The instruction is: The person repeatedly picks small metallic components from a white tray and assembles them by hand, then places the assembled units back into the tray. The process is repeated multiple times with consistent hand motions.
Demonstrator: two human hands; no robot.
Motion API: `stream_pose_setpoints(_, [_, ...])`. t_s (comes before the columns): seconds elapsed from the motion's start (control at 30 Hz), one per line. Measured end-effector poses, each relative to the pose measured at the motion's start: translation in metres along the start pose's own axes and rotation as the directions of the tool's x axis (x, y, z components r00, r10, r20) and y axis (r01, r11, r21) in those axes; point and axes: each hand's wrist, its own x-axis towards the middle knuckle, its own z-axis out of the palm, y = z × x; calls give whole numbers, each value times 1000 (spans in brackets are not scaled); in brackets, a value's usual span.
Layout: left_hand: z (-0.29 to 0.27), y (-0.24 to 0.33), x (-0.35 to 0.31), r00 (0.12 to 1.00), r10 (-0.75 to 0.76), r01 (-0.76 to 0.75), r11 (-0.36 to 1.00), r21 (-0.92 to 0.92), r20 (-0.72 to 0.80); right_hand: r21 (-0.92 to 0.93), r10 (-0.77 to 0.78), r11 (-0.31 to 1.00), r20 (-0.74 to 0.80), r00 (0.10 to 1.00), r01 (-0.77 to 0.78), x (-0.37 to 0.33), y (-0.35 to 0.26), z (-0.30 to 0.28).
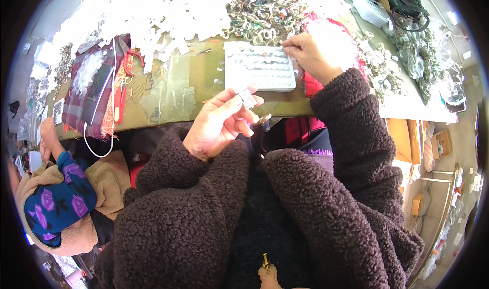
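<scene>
A small clear packet was pinched in the left hand, at six o'clock from the white compartment tray on the desk. The right hand, fingers closed on something unseen, rested at the tray's three o'clock edge. The packet could be dropped if the pinch loosened.

We have one view only: head cam, worn on the person's head, fisheye, looking steeply down and fwd over the chest. Dark vignette rings the frame; straight edges bow near the rim. Pic is upright, not mirrored. Forearms in fuzzy brown sleeves enter from the lower edge. We see the left hand close to the lens at centre, the right hand farther out, the table across the upper half. No 2nd view, so no shared area.
</scene>
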Motion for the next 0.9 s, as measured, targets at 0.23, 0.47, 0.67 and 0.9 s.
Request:
stream_pose_setpoints(0.23, [2,-2,5,1000,20,-20,999,-33,7,-586,-516,726,-118,848,360,-23,-5,2])
stream_pose_setpoints(0.47, [0,-4,1,999,29,-26,998,-54,41,-92,-519,855,-146,842,511,-82,-56,17])
stream_pose_setpoints(0.67, [2,-9,-4,998,-5,4,1000,15,55,-190,-707,704,-89,702,685,-105,-62,43])
stream_pose_setpoints(0.9, [12,-20,-11,997,-51,59,987,152,-57,-23,-651,753,-170,740,657,-117,-52,51])
